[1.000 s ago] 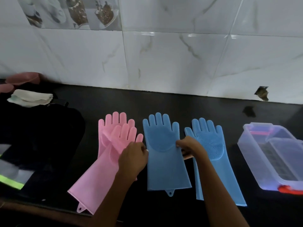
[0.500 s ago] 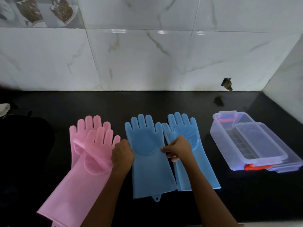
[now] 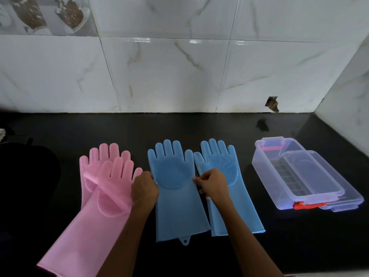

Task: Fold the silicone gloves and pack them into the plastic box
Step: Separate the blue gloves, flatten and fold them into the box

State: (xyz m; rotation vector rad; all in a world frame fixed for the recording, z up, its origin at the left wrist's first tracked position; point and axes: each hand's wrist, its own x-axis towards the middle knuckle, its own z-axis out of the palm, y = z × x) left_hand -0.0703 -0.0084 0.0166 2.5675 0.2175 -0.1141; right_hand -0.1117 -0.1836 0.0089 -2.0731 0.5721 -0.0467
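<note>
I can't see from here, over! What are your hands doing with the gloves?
Left hand and right hand each grip an edge of the middle blue glove. All four gloves flat, unfolded. Plastic box open, nothing blocking it.

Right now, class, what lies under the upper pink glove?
A second pink glove lies under the upper pink glove; its fingers and palm edge show, its cuff is mostly covered.

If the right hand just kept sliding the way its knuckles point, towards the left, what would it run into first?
Most likely the left blue glove, whose right edge the right hand already pinches. Beyond it waits the left hand at the opposite edge.
</note>
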